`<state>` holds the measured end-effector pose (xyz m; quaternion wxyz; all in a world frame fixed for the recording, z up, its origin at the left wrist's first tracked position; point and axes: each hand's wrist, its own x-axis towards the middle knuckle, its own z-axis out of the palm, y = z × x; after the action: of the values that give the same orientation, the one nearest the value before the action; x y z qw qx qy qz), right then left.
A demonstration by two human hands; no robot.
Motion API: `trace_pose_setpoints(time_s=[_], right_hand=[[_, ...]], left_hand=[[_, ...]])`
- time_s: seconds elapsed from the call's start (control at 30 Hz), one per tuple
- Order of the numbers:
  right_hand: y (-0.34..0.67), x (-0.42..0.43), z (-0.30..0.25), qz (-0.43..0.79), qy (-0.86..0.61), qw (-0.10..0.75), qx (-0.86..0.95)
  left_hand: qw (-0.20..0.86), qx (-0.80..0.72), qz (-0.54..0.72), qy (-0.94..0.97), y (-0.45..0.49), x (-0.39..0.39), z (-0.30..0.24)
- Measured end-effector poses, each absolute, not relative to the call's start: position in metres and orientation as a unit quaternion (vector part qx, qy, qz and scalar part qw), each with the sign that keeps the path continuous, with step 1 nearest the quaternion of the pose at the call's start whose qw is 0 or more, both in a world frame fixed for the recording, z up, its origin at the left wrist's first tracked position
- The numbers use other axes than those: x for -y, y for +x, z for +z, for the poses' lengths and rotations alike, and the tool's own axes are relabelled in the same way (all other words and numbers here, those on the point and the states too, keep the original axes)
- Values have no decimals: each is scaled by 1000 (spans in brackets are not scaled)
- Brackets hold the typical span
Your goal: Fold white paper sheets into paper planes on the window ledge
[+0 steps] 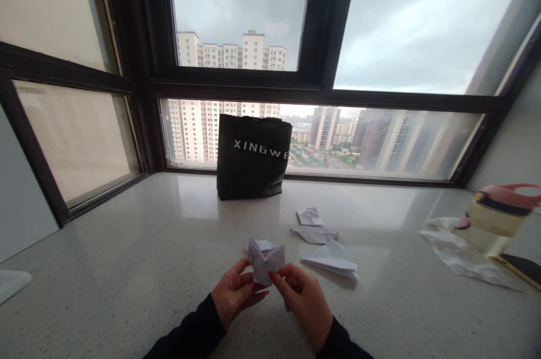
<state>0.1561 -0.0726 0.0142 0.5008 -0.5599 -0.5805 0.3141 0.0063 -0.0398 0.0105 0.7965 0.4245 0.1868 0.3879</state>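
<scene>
A small folded white paper piece [265,264], with pointed flaps standing up and a hollow between them, is held just above the speckled sill. My left hand [236,291] is closed round its left side and underside. On the lower right corner, my right hand [302,297] pinches the paper between thumb and fingers. Beyond the hands and to the right lie more paper foldings: a small squarish one [310,216], a flat boat-like one [315,234] and a paper plane [329,259]. Part of the held paper's underside is hidden by my fingers.
A black bag [254,159] stands at the back against the window. At the right are a pink-lidded bottle [494,224], a crumpled tissue or plastic sheet [459,252] and a dark phone [522,269]. A white object [13,284] pokes in at the left edge.
</scene>
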Motion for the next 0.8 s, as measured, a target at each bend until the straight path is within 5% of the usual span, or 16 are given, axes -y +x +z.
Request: trace_pose_setpoints(time_s=[0.43,0.67,0.8], right_hand=[[157,71,11,309,-579,473,588],[157,69,10,284,-542,556,563],[158,69,14,266,-543,492,626]], left_hand=[[776,-219,392,444,9,37,8],[730,-254,385,504,7,38,12],[670,-223,402,583,7,34,13]])
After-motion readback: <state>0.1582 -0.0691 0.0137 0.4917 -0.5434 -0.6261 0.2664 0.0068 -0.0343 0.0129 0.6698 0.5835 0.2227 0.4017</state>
